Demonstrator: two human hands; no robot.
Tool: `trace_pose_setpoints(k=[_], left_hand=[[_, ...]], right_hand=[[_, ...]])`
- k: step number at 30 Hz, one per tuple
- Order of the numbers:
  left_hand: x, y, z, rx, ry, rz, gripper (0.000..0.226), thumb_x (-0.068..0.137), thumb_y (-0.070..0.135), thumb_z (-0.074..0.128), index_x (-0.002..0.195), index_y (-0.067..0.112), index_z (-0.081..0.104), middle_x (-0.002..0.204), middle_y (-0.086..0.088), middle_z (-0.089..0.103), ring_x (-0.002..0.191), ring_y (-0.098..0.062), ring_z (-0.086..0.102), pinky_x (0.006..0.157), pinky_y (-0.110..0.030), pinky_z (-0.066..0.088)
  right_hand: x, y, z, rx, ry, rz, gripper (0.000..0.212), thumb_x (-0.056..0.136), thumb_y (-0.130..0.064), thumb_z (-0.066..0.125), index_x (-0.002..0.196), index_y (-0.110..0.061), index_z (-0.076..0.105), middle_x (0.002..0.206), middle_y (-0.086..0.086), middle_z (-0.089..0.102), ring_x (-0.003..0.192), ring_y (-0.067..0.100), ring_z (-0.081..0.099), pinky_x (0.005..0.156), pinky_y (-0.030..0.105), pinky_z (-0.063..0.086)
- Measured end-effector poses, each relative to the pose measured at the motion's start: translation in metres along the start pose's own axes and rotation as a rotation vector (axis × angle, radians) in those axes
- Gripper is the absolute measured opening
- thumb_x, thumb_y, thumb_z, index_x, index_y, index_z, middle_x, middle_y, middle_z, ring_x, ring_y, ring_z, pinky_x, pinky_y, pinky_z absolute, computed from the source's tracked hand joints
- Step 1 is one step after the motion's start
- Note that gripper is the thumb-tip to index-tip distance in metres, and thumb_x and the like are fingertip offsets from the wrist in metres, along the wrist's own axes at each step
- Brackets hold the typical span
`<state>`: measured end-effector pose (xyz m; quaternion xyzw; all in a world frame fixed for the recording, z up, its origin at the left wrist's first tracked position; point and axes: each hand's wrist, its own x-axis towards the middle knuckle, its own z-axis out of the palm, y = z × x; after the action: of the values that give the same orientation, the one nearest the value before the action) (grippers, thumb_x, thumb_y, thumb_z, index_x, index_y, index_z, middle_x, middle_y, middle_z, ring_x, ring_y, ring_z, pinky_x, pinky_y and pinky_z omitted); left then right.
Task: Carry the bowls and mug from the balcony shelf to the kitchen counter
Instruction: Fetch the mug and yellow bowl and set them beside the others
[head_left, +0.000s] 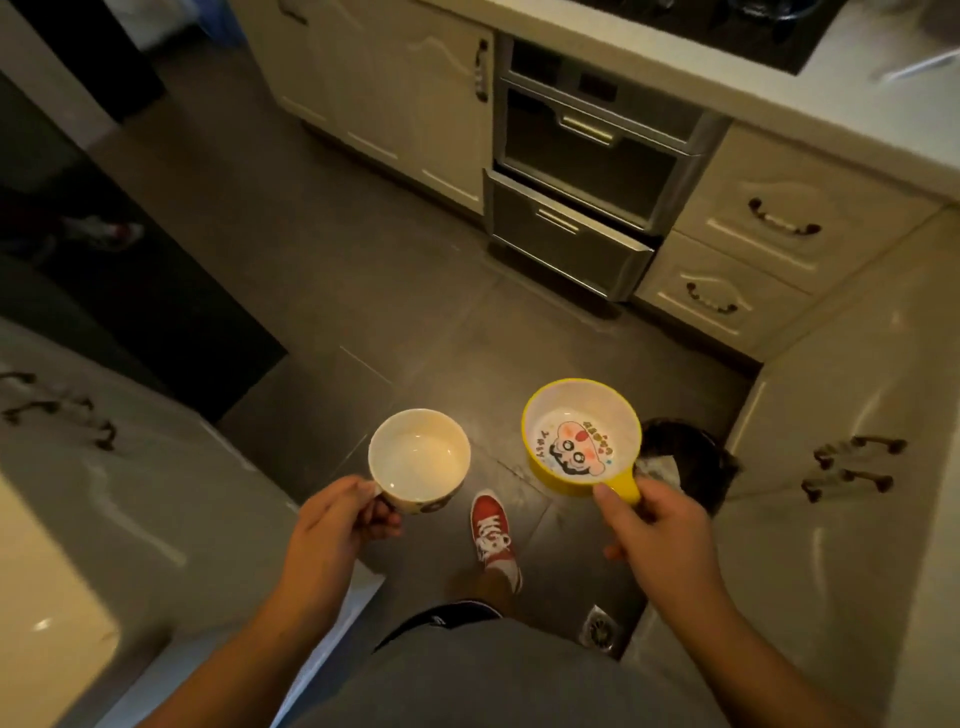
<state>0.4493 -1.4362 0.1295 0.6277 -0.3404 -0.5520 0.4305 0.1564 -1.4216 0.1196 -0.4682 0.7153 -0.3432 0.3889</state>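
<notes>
My left hand (335, 517) grips the handle of a white mug (420, 460) with a patterned outside, held upright over the floor; it looks empty. My right hand (657, 525) holds a yellow bowl (582, 436) by its short yellow handle. The bowl has a white inside with a cartoon face printed on the bottom. Both are held in front of my body, about level with each other and a little apart. The kitchen counter (769, 98) runs across the top right, pale with a black hob set in it.
Cream cabinets (395, 93) and drawers (779, 218) line the far side, around a steel built-in appliance (587, 156) whose lower drawer stands slightly out. More cabinets flank me left and right. A dark bin (691, 457) stands by the right cabinet. My red shoe (493, 530) is on the grey tile floor.
</notes>
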Motion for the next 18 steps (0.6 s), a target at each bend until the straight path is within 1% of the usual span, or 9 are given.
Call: trace_pose_setpoints(k=[2, 4, 6, 8, 10, 12, 14, 16, 18], left_hand=[[0.036, 0.008, 0.006, -0.013, 0.026, 0.004, 0.054, 0.097, 0.007, 0.04, 0.05, 0.021, 0.061, 0.06, -0.008, 0.065, 0.064, -0.024, 0.064, 0.065, -0.035, 0.056], [0.073, 0.018, 0.012, -0.017, 0.049, -0.004, 0.055, 0.097, 0.007, 0.041, 0.047, 0.022, 0.059, 0.059, -0.006, 0.065, 0.064, -0.023, 0.064, 0.063, -0.033, 0.056], [0.108, 0.03, 0.019, -0.018, 0.052, -0.012, 0.053, 0.096, 0.009, 0.042, 0.047, 0.022, 0.058, 0.06, -0.006, 0.065, 0.064, -0.023, 0.065, 0.063, -0.033, 0.055], [0.142, 0.045, 0.026, -0.008, 0.031, -0.02, 0.049, 0.095, 0.014, 0.043, 0.05, 0.023, 0.059, 0.061, -0.006, 0.065, 0.064, -0.022, 0.066, 0.062, -0.03, 0.056], [0.173, 0.061, 0.035, -0.017, 0.015, -0.032, 0.043, 0.091, 0.02, 0.047, 0.05, 0.022, 0.059, 0.06, -0.006, 0.064, 0.062, -0.022, 0.067, 0.06, -0.028, 0.057], [0.204, 0.076, 0.046, -0.031, 0.0, -0.042, 0.037, 0.084, 0.026, 0.049, 0.049, 0.022, 0.058, 0.059, -0.006, 0.064, 0.061, -0.022, 0.067, 0.061, -0.03, 0.057], [0.236, 0.09, 0.059, -0.049, -0.014, -0.039, 0.039, 0.086, 0.023, 0.048, 0.048, 0.021, 0.057, 0.059, -0.007, 0.064, 0.061, -0.023, 0.066, 0.063, -0.034, 0.057], [0.269, 0.103, 0.072, -0.071, -0.023, -0.034, 0.048, 0.093, 0.014, 0.044, 0.048, 0.022, 0.057, 0.057, -0.005, 0.063, 0.06, -0.022, 0.065, 0.065, -0.037, 0.056], [0.301, 0.116, 0.088, -0.095, -0.024, -0.018, 0.051, 0.094, 0.01, 0.042, 0.047, 0.022, 0.056, 0.056, -0.004, 0.062, 0.059, -0.021, 0.065, 0.063, -0.035, 0.057]], right_hand=[[0.039, -0.01, 0.005, -0.024, -0.031, -0.029, 0.018, 0.082, -0.043, 0.064, 0.07, -0.029, 0.064, 0.065, -0.002, 0.068, 0.048, 0.012, 0.065, 0.043, 0.019, 0.052], [0.075, -0.019, 0.005, -0.044, -0.04, -0.032, 0.021, 0.081, -0.042, 0.065, 0.069, -0.026, 0.063, 0.063, 0.0, 0.068, 0.046, 0.01, 0.063, 0.043, 0.018, 0.051], [0.108, -0.029, 0.001, -0.05, -0.034, -0.022, 0.025, 0.082, -0.038, 0.068, 0.065, -0.021, 0.063, 0.059, 0.004, 0.066, 0.045, 0.011, 0.063, 0.042, 0.019, 0.05], [0.138, -0.038, -0.006, -0.064, -0.023, -0.02, 0.028, 0.084, -0.031, 0.071, 0.06, -0.018, 0.062, 0.054, 0.01, 0.064, 0.044, 0.015, 0.062, 0.044, 0.026, 0.051], [0.163, -0.046, -0.014, -0.057, -0.006, -0.005, 0.031, 0.085, -0.026, 0.071, 0.058, -0.016, 0.06, 0.051, 0.016, 0.061, 0.042, 0.023, 0.06, 0.041, 0.024, 0.048], [0.189, -0.052, -0.021, -0.032, 0.01, 0.006, 0.032, 0.086, -0.024, 0.071, 0.059, -0.013, 0.059, 0.051, 0.018, 0.059, 0.044, 0.029, 0.059, 0.039, 0.022, 0.045], [0.218, -0.056, -0.027, -0.054, 0.002, 0.008, 0.031, 0.086, -0.025, 0.071, 0.059, -0.014, 0.059, 0.051, 0.016, 0.06, 0.046, 0.03, 0.059, 0.043, 0.026, 0.046], [0.25, -0.058, -0.031, -0.055, -0.013, 0.016, 0.031, 0.086, -0.024, 0.071, 0.06, -0.013, 0.058, 0.052, 0.013, 0.059, 0.047, 0.029, 0.059, 0.047, 0.029, 0.047], [0.286, -0.061, -0.031, -0.049, -0.02, 0.009, 0.032, 0.085, -0.024, 0.071, 0.059, -0.012, 0.057, 0.051, 0.009, 0.056, 0.042, 0.019, 0.058, 0.046, 0.024, 0.046]])
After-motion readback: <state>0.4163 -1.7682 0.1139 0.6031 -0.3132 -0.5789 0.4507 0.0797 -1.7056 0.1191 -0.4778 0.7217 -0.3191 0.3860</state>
